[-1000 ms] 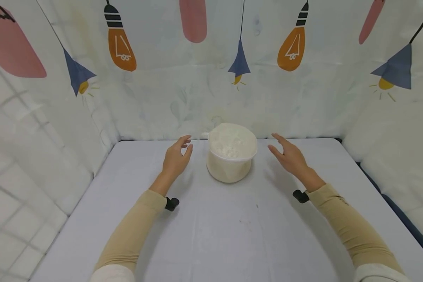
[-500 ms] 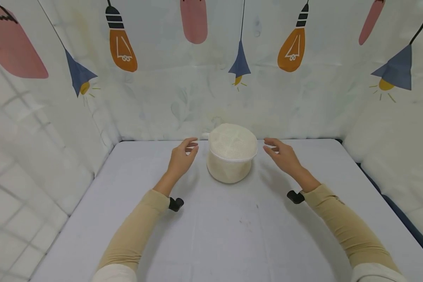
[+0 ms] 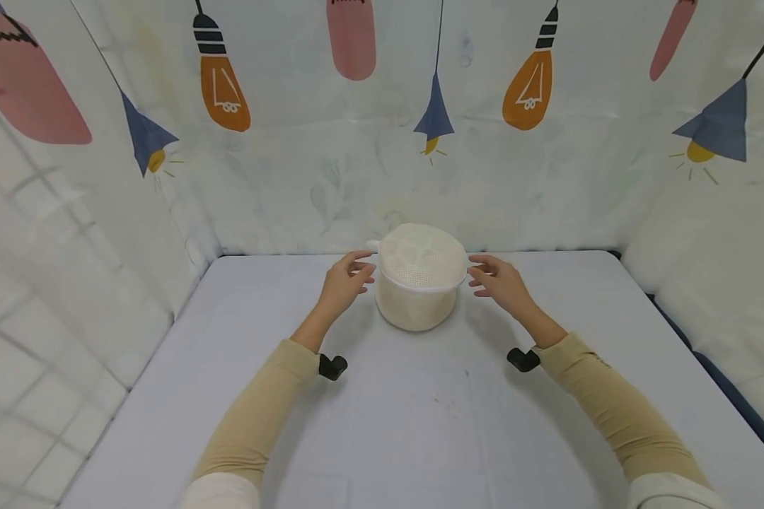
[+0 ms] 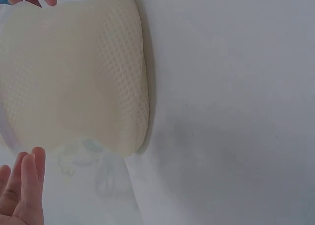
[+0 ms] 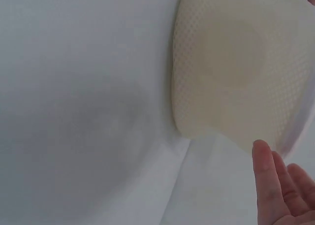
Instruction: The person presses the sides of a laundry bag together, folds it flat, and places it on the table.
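A cream mesh laundry bag (image 3: 416,304), round and drum-shaped, stands upright near the far edge of the table. A white band runs round its upper rim, and a small white tab sticks out at the upper left. Close by its left side is my left hand (image 3: 346,283), fingers slightly bent. On the opposite side my right hand (image 3: 500,284) faces it in a similar pose. The left wrist view has the bag's honeycomb mesh wall (image 4: 74,77) above the left fingers. Whether any fingertip touches the bag I cannot tell. Neither hand grips anything.
A white cloth covers the table (image 3: 407,424). Right behind the table's far edge hangs a pale curtain (image 3: 280,177) printed with lamps and bulbs; it continues along both sides. Each wrist carries a small black camera (image 3: 333,367).
Both hands have moved inward toward the bag, the left one rightward and the right one leftward. Their fingers are now beside its walls. The bag stays in place.
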`<state>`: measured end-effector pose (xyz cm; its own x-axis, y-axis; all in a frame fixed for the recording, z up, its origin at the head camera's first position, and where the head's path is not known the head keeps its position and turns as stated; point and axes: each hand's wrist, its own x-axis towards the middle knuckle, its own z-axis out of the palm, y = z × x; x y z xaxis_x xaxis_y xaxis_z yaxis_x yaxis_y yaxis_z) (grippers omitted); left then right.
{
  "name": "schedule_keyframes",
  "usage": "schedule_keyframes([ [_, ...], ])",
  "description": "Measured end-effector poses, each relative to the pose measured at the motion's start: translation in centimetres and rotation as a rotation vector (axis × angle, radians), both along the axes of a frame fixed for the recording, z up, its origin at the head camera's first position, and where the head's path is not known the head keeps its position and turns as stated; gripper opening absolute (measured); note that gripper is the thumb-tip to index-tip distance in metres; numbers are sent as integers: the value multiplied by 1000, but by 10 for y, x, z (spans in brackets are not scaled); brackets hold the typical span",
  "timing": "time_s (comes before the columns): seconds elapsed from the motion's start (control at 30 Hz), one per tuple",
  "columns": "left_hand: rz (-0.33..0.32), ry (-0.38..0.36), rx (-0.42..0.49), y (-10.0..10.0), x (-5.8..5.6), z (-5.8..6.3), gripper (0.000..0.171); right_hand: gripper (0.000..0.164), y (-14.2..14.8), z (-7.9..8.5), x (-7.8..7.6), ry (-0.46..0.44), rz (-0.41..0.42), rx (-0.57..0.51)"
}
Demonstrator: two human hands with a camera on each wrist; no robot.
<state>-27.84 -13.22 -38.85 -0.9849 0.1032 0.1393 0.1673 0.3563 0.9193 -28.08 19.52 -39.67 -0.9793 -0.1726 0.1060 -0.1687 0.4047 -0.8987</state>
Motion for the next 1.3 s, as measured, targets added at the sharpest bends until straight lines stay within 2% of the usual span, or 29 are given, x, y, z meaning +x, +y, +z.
schedule_keyframes([
  [0.27,14,-92,136,10,-2,0,45,59,-10,-7,2,-137,-10,-225],
  [0.47,43,-143,231,14,-4,-2,47,62,-14,-5,1,-205,-60,-263],
  [0.67,66,-179,317,20,-5,-1,47,62,-18,-4,-1,-247,-59,-312],
  [0.97,64,-229,396,25,-5,0,51,65,-21,0,0,-277,-32,-414],
  [1.3,75,-250,446,28,-4,0,56,69,-23,2,-1,-409,-62,-610],
])
